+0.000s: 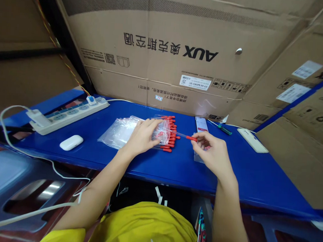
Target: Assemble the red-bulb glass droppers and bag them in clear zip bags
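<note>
A stack of clear plastic bags [114, 133] lies on the blue table. Beside it is a pile of thin rods with red handles [172, 134], their red ends pointing right. My left hand [144, 134] rests over the bags and the rods, thumb and fingers around the edge of a clear plastic bag [165, 132]. Between thumb and fingers, my right hand [210, 149] pinches one red-handled rod [191, 138], its thin shaft pointing left toward that bag. Under my right hand lies another small clear bag [198, 158], partly hidden.
A white power strip [72, 112] and a white earphone case [71, 142] are at left. A phone-like slab [201, 124], a green-handled screwdriver [223, 129] and a pale phone [252, 140] lie at right. A large cardboard box [159, 66] walls the back.
</note>
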`<state>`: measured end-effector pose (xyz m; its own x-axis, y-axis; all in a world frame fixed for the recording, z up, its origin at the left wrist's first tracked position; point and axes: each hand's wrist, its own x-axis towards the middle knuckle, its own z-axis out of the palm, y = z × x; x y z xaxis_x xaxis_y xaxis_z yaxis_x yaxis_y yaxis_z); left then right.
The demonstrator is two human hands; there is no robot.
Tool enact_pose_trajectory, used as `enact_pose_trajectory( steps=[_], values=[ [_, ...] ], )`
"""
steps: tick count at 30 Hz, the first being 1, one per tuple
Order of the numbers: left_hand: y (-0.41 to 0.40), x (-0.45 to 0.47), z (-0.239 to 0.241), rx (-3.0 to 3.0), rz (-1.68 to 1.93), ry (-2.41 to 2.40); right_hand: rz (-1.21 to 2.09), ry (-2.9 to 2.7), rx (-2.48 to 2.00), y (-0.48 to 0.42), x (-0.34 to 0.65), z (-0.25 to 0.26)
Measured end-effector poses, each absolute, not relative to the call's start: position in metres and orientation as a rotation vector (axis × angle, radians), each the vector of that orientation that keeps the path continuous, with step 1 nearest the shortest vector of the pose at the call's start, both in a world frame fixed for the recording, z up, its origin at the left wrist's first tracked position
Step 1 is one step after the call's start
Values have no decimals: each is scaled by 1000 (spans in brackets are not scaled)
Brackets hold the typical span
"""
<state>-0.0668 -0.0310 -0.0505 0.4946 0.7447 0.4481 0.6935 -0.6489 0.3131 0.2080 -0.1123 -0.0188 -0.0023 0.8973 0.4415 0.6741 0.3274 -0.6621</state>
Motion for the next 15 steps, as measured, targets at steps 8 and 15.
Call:
enact_pose_trajectory(
  steps=[8, 15],
  values=[
    [-32, -67, -48, 2597, 926, 1263, 312, -1748, -1363, -112, 186, -18],
    [-31, -68, -47, 2538, 949, 1361, 246, -1688, -1423, -112, 207, -17]
  ],
)
